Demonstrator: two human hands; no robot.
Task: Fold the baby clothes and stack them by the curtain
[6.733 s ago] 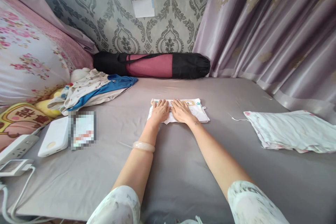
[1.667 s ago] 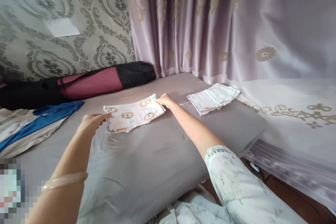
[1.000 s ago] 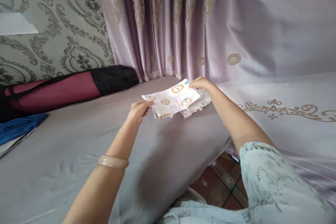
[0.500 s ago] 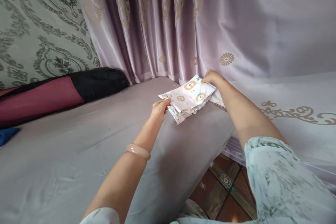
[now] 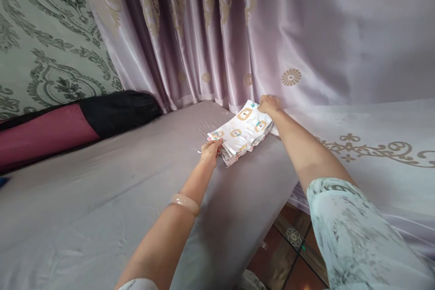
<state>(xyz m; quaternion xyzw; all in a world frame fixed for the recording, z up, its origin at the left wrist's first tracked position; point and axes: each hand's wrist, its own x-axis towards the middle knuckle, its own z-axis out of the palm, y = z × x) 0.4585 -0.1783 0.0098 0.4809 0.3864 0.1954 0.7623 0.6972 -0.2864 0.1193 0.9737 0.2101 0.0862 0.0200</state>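
A stack of folded white cloths (image 5: 239, 129), printed with orange animal faces and green bits, lies near the far corner of the grey-sheeted bed (image 5: 136, 199). My left hand (image 5: 211, 149), with a pale bangle (image 5: 185, 204) further up the arm, pinches the near left corner of the stack. At the far right corner, my right hand (image 5: 269, 105) is closed on the cloth edge, its fingertips partly hidden. Layers of the stack show unevenly along its near side.
Behind the bed hangs a lilac curtain (image 5: 231, 54) with gold patterns. A long black and maroon bag (image 5: 115, 115) lies along the patterned wall (image 5: 57, 45). To the right is a white and lilac cloth (image 5: 380, 136); tiled floor (image 5: 285, 244) shows below the bed edge.
The view has shifted slightly. The top cloth and both hands sit a little lower on the stack, and the cloth looks flatter against the layers beneath.
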